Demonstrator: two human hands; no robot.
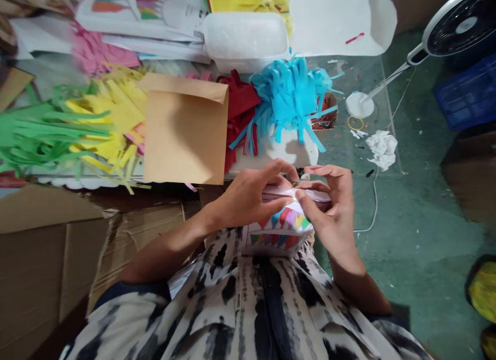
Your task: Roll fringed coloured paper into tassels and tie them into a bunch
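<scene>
A white paper box printed with coloured triangles rests on my lap against my black-and-white patterned shirt. My left hand curls over its top left edge, fingers closed on the flap. My right hand grips the top right side, thumb and fingertips pinching the same flap. Both hands meet over the box's top, which they partly hide.
Ahead lie a brown envelope, fringed paper in green, yellow, red and blue, and a white plastic tub. A fan stands right on the green floor, near crumpled paper. Cardboard boxes sit left.
</scene>
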